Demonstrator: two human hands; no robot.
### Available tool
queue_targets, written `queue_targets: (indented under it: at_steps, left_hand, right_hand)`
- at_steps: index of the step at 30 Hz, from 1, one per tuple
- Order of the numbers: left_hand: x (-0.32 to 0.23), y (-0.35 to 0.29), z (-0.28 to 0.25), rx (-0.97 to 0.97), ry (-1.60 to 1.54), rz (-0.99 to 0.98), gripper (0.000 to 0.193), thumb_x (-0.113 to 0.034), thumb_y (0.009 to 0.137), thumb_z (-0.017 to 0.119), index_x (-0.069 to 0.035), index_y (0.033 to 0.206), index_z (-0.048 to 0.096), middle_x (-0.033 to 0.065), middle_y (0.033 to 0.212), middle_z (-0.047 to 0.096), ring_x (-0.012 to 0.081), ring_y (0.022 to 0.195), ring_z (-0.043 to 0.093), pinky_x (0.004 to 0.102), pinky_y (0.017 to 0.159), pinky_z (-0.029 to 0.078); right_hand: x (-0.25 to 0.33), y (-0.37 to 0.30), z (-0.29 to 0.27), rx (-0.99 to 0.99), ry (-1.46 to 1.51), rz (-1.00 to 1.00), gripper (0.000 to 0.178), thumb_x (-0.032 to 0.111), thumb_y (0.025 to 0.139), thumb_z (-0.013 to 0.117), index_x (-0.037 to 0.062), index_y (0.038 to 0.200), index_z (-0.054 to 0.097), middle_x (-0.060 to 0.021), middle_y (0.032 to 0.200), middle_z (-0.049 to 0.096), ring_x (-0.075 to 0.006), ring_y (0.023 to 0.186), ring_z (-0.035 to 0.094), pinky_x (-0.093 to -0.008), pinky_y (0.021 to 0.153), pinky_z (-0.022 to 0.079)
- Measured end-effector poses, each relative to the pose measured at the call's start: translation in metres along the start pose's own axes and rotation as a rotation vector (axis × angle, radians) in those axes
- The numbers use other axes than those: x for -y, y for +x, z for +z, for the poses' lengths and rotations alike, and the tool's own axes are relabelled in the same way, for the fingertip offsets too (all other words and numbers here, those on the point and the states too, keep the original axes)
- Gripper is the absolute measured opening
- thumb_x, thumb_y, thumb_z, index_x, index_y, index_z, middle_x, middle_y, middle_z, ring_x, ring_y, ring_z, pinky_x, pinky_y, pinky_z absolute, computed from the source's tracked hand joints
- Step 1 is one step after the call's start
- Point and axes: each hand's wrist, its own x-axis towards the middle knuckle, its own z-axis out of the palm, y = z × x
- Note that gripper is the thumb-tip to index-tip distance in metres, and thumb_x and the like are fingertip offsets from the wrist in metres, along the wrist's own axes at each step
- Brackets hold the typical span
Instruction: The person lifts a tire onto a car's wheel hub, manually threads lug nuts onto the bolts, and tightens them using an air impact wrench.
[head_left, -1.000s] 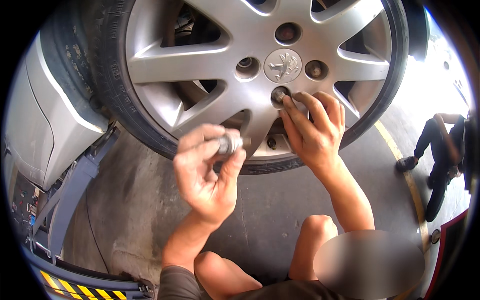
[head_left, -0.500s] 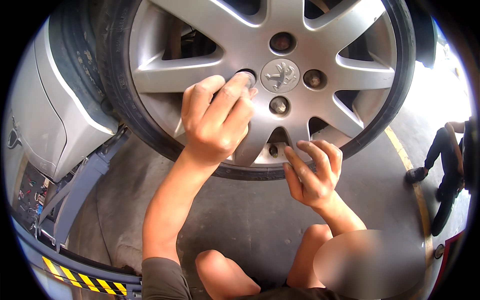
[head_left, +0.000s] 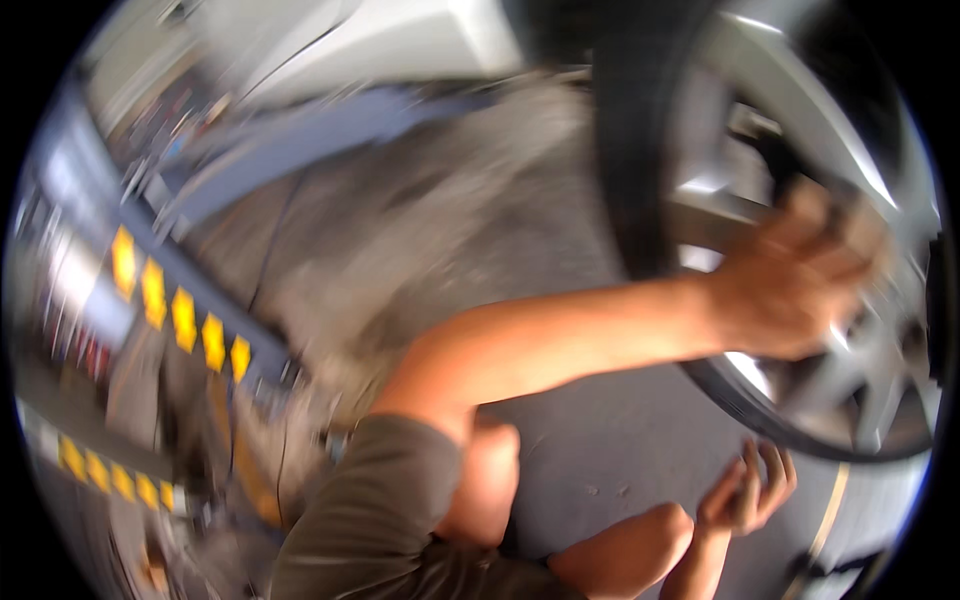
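Observation:
A car wheel (head_left: 860, 385) with a silver spoked rim and black tyre (head_left: 645, 150) fills the right side, smeared by motion. My left hand (head_left: 790, 275) reaches across to the rim and covers part of its spokes near the hub. Its fingers are too blurred to show what they hold, if anything. Below the tyre, close to my knee, my right hand (head_left: 750, 490) is raised with its fingers loosely bent and apart, and nothing shows in it.
A blue-grey lift arm (head_left: 300, 135) runs under the light car body (head_left: 400, 40) at upper left. Lift parts with yellow-and-black stripes (head_left: 185, 320) stand at left, with a thin cable (head_left: 280, 230) on the floor. A yellow line (head_left: 830, 510) marks the floor at lower right.
The view has swung left, so the wheel now lies at the right and more of the lift shows. My left hand stays by the rim; my right hand has dropped away from it.

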Motion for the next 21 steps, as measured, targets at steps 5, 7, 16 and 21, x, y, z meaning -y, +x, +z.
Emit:
queue_targets:
  at_steps: [5, 7, 16, 21]
  left_hand:
    - [0.005, -0.051, -0.015, 0.253, -0.164, -0.019, 0.009, -0.026, 0.081, 0.063, -0.017, 0.083, 0.066, -0.0048, 0.095, 0.062, 0.0246, 0.100, 0.057, 0.0613, 0.098, 0.040]
    - [0.021, -0.108, -0.083, 0.054, -0.149, -0.118, 0.008, -0.022, 0.082, 0.068, -0.014, 0.084, 0.067, 0.0013, 0.095, 0.065, 0.0253, 0.096, 0.061, 0.0538, 0.088, 0.047]
    - [-0.174, -0.472, -0.541, 0.486, 1.102, -2.121, 0.029, -0.036, 0.090, 0.069, -0.008, 0.090, 0.077, 0.0178, 0.094, 0.073, 0.0378, 0.090, 0.069, 0.0466, 0.079, 0.053]
    - [-0.220, -0.558, -0.738, 0.156, 1.639, -2.203, 0.028, -0.030, 0.093, 0.061, -0.008, 0.103, 0.075, 0.0199, 0.106, 0.072, 0.0389, 0.097, 0.070, 0.0490, 0.086, 0.054]
  right_hand:
    - [0.040, -0.031, 0.024, 0.078, 0.301, -0.110, 0.023, 0.009, 0.098, 0.061, -0.0052, 0.113, 0.071, -0.0197, 0.109, 0.070, -0.0342, 0.096, 0.067, -0.0432, 0.082, 0.056]
    - [0.061, -0.042, 0.042, 0.159, 0.375, -0.107, 0.025, 0.020, 0.100, 0.064, -0.0012, 0.111, 0.073, -0.0178, 0.105, 0.073, -0.0320, 0.092, 0.071, -0.0401, 0.078, 0.060]
    - [0.066, -0.072, 0.109, 1.461, 0.446, -0.191, 0.039, 0.030, 0.100, 0.065, 0.0020, 0.126, 0.069, -0.0207, 0.127, 0.068, -0.0387, 0.115, 0.065, -0.0470, 0.098, 0.053]
    - [0.091, -0.100, 0.175, 1.570, 0.562, -0.194, 0.032, 0.012, 0.093, 0.067, -0.0022, 0.121, 0.068, -0.0203, 0.113, 0.069, -0.0364, 0.099, 0.066, -0.0447, 0.085, 0.054]
